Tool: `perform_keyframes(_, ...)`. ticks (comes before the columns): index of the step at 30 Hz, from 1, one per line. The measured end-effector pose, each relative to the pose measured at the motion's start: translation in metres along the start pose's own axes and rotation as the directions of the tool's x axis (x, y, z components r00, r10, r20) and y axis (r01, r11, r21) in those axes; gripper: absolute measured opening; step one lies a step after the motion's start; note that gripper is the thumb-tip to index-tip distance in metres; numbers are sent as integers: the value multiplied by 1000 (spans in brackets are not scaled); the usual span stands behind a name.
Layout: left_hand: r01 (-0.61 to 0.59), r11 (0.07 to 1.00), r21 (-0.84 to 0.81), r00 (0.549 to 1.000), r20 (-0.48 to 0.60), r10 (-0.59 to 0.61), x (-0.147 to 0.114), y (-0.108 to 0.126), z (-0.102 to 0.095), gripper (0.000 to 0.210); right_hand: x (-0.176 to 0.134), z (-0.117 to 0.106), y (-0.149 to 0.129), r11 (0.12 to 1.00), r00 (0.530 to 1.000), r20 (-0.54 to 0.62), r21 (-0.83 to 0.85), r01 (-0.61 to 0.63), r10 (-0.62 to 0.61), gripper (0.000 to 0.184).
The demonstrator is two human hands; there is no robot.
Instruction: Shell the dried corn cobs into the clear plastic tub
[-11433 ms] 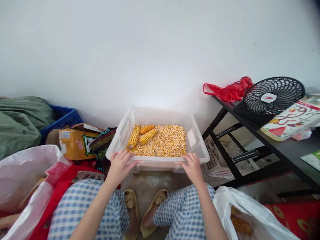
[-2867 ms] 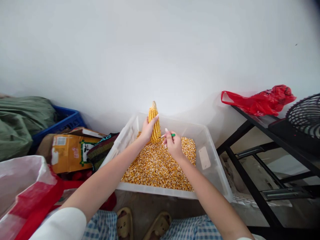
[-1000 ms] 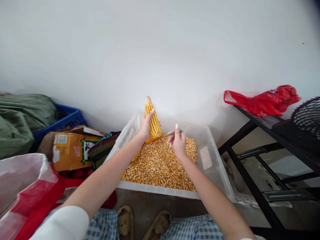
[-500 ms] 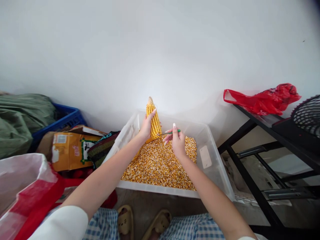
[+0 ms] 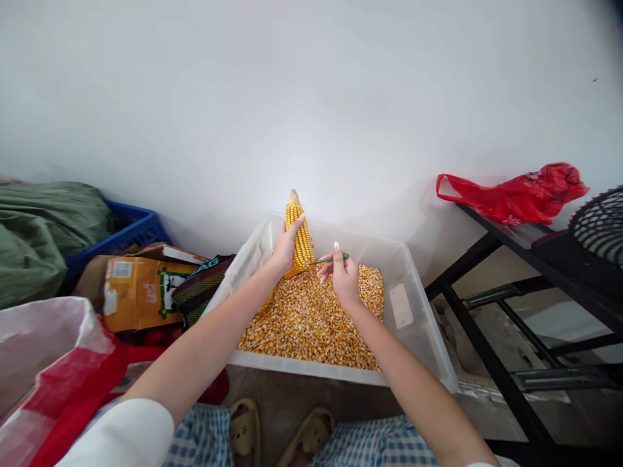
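My left hand [image 5: 286, 246] is wrapped round a yellow corn cob [image 5: 300, 235], tilted with its pale pointed end up. Most of its visible rows are full of kernels. In my right hand [image 5: 344, 279] is a thin metal tool with a green handle [image 5: 339, 257], perhaps a screwdriver or awl; its shaft points left and its tip is at the lower part of the cob. Beneath both hands, loose corn kernels [image 5: 311, 324] fill much of a translucent plastic bin [image 5: 423, 324]. Another cob seems to lie partly hidden by my left wrist.
A black metal rack [image 5: 467, 331] stands at the right, with a red plastic bag [image 5: 525, 198] and a black fan [image 5: 598, 227] on top. To the left are a blue crate [image 5: 131, 230], an orange cardboard box [image 5: 136, 292] and a red-and-white bag [image 5: 63, 363]. A white wall rises behind the bin.
My right hand has shifted slightly left, and more of the green handle shows. The cob stays in my left hand in nearly the same place.
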State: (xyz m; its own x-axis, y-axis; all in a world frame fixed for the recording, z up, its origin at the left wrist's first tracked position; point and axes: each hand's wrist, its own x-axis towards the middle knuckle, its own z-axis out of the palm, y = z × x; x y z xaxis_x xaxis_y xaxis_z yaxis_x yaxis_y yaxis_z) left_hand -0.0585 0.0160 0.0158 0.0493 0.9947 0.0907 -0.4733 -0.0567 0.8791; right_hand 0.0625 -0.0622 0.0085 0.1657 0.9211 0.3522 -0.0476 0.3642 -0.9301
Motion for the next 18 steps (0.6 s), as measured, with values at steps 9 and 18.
perform_keyframes(9,-16,1000,23,1000,-22,16,-2,1,1,49,-1,2,2,1000,1000,23,-17,1,0,43)
perform_keyframes(18,7,999,50,999,-35,-5,-4,0,3,52,-2,1,3,993,998,65,-117,9,-1,45)
